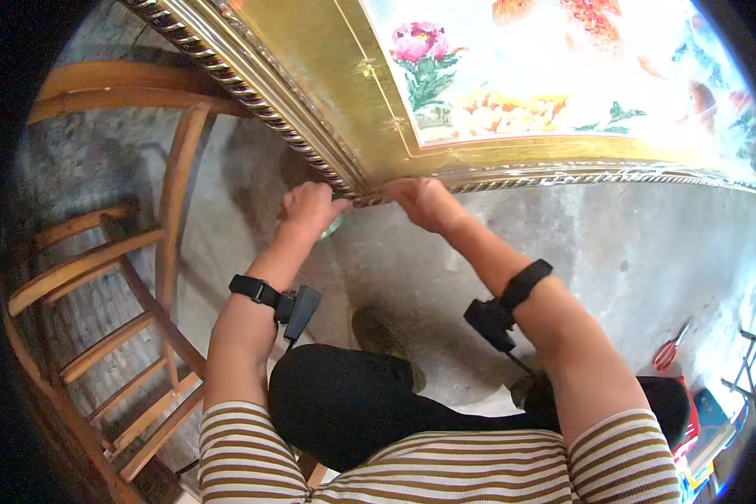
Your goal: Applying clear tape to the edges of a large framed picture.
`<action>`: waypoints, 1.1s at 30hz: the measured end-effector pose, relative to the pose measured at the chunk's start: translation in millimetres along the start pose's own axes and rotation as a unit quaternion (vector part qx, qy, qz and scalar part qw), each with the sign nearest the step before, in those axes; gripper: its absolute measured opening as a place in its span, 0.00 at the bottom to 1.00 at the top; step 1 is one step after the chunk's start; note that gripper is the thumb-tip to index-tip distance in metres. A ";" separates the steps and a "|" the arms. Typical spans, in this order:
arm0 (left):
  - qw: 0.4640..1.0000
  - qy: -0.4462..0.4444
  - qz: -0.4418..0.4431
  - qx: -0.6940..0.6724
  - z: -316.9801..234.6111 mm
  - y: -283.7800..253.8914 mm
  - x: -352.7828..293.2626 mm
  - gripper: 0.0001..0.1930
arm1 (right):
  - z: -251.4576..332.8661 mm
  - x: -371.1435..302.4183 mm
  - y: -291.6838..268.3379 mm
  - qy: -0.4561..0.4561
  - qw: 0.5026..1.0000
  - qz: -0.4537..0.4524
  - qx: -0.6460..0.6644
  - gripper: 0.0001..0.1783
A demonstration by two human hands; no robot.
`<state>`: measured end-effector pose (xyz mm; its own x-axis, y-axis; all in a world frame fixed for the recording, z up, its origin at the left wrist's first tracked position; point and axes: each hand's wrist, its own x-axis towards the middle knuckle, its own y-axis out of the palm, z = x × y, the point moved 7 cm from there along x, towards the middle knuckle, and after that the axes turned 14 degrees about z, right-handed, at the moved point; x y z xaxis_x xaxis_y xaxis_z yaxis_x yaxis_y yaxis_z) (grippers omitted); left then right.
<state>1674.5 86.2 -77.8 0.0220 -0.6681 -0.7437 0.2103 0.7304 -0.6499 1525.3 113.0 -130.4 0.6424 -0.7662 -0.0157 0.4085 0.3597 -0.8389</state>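
A large framed picture (395, 147) with a gold border, ridged moulding and flowers leans in from the top, its lower corner close to my hands. My left hand (309, 208) is closed just left of that corner, the thumb toward it. Beneath it shows a bit of a pale green, shiny thing (333, 225), mostly hidden by the hand, so its kind is unclear. My right hand (426, 204) is closed at the bottom edge beside the corner, fingers bent against the moulding. Its fingertips are partly hidden. Both forearms wear black straps with small devices.
A wooden chair or rack (176, 193) with slats stands at the left, near the frame's side. Red-handled scissors (668, 351) lie on the grey concrete floor (554, 244) at the right. Beyond them are a blue box (714, 416) and a dark metal rack (752, 357). My knees are below.
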 end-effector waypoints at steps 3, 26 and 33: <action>1.000 -0.006 -0.014 0.016 21.3 5.3 -5.2 0.26 | -22.1 -20.5 -30.9 0.039 0.950 0.017 0.309 0.11; 0.998 0.040 0.018 -0.040 24.6 20.5 25.0 0.23 | -278.4 -387.7 -341.3 0.497 0.813 0.185 -0.241 0.29; 0.970 0.185 -0.019 -0.156 34.2 23.1 30.2 0.24 | -247.2 -662.5 -258.9 0.610 0.722 0.237 -0.225 0.17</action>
<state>1713.5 78.0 -109.9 -0.3453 -0.6401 -0.6863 -0.1037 0.7528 -0.6500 833.6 395.8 -37.3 -0.5212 -0.6107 -0.5961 -0.0971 0.7364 -0.6695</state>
